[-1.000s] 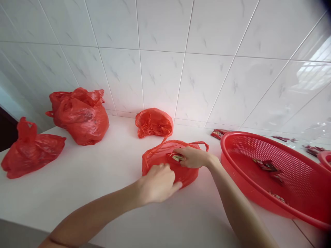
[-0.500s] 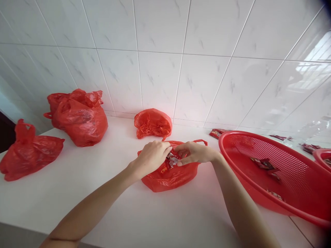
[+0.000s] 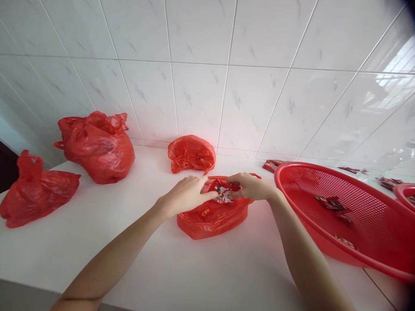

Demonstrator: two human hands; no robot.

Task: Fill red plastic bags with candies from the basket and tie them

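In the middle of the white counter lies a red plastic bag (image 3: 214,226), its mouth facing up, with shiny red and white snack packets (image 3: 223,195) showing inside. My left hand (image 3: 188,194) rests at the left side of the mouth, thumb stretched toward the packets and apart from the fingers. On the opposite side is my right hand (image 3: 251,188), its thumb tip by the packets' right edge and a gap between thumb and fingers. Some fingertips are hidden at the bag's rim.
Behind the bag, an open red bag (image 3: 192,154) stands by the tiled wall. Two filled red bags (image 3: 100,149) (image 3: 40,192) sit at left. A large red basket (image 3: 324,239) at right holds a few packets (image 3: 333,204); more packets (image 3: 272,165) lie behind it.
My hands have moved slightly apart and up over the bag's mouth. My left thumb has spread from the fingers, and more of the white-patterned packet shows between my hands.
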